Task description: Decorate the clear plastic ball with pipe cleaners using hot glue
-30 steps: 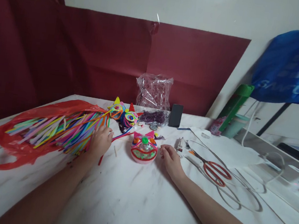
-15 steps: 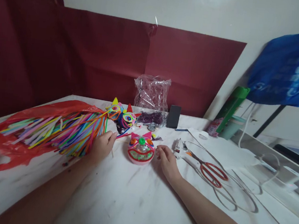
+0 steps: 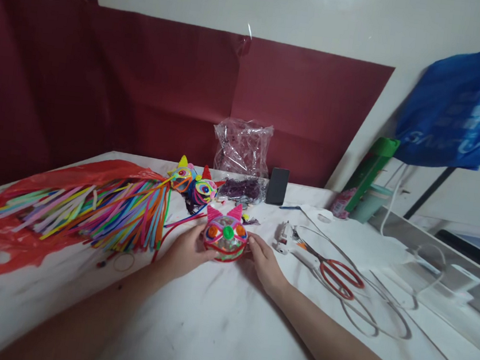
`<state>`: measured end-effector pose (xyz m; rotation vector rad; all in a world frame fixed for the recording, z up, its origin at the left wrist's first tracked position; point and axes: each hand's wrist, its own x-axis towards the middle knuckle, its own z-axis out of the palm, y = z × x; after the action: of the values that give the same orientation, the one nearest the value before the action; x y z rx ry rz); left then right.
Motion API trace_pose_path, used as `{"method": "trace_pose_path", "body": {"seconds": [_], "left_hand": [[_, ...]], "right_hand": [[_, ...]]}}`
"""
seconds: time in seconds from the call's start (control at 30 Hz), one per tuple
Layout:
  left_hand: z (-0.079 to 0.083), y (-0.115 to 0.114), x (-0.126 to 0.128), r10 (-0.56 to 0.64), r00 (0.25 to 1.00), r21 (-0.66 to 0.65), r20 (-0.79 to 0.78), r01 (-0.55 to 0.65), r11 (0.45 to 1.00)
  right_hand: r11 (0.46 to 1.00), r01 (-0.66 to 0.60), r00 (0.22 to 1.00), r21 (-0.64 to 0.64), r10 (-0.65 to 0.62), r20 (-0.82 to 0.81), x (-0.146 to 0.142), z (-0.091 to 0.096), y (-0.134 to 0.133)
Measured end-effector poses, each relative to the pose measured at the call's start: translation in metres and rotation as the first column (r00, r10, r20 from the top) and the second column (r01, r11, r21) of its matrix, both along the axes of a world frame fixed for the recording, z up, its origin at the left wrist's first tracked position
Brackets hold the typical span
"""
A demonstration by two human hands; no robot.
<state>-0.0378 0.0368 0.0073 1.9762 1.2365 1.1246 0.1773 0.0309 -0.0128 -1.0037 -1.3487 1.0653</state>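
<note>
A small round craft face (image 3: 225,237) with pink ears, orange eyes and a green dot is tilted up off the white table (image 3: 214,327). My left hand (image 3: 184,250) grips its left side and my right hand (image 3: 262,259) grips its right side, fingers curled round the rim. Just left of my left hand lies a fan of many coloured pipe cleaners (image 3: 101,213) on a red plastic bag (image 3: 9,223). Two more finished craft faces (image 3: 192,181) lie behind.
Red-handled scissors (image 3: 334,270) and a small white glue gun (image 3: 283,237) lie right of my hands, with looping cables (image 3: 381,311). At the back stand a clear bag (image 3: 242,147), purple bits (image 3: 243,189), a black phone (image 3: 277,186), a green box (image 3: 368,174) and a blue bag (image 3: 460,112).
My left hand left the pipe cleaners and moved right onto the craft face. Both hands now hold the face, which has been tipped up from lying flat.
</note>
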Motion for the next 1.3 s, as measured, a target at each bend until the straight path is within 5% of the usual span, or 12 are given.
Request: {"method": "trace_pose_path", "body": {"seconds": [0.23,0.5,0.73,0.87,1.1,1.3], "left_hand": [[-0.014,0.007,-0.003,0.078,0.995,0.123,-0.068,-0.069,0.990],[-0.013,0.003,0.001,0.051,0.999,0.040,-0.003,-0.050,0.998],[-0.014,0.008,0.003,-0.002,0.979,-0.082,0.204,0.019,0.996],[-0.008,0.002,0.008,0.048,0.988,-0.081,0.144,-0.037,0.996],[-0.013,-0.001,0.007,0.087,0.996,0.143,-0.033,-0.081,0.986],[-0.013,0.002,0.000,0.037,0.998,0.076,0.042,-0.040,0.996]], "right_hand": [[0.999,-0.024,0.996,-0.035,0.021,-0.086,-0.001,0.003,0.001],[0.997,-0.024,0.992,-0.079,0.014,-0.123,-0.006,0.002,0.001],[0.995,-0.048,0.995,-0.090,0.039,-0.094,-0.007,0.006,-0.004],[0.997,-0.076,0.997,-0.035,0.075,-0.026,-0.007,0.006,-0.006],[0.997,-0.053,0.988,-0.051,0.045,-0.145,-0.008,0.005,-0.004],[0.998,-0.037,0.990,-0.053,0.030,-0.139,-0.006,0.002,0.001]]}}
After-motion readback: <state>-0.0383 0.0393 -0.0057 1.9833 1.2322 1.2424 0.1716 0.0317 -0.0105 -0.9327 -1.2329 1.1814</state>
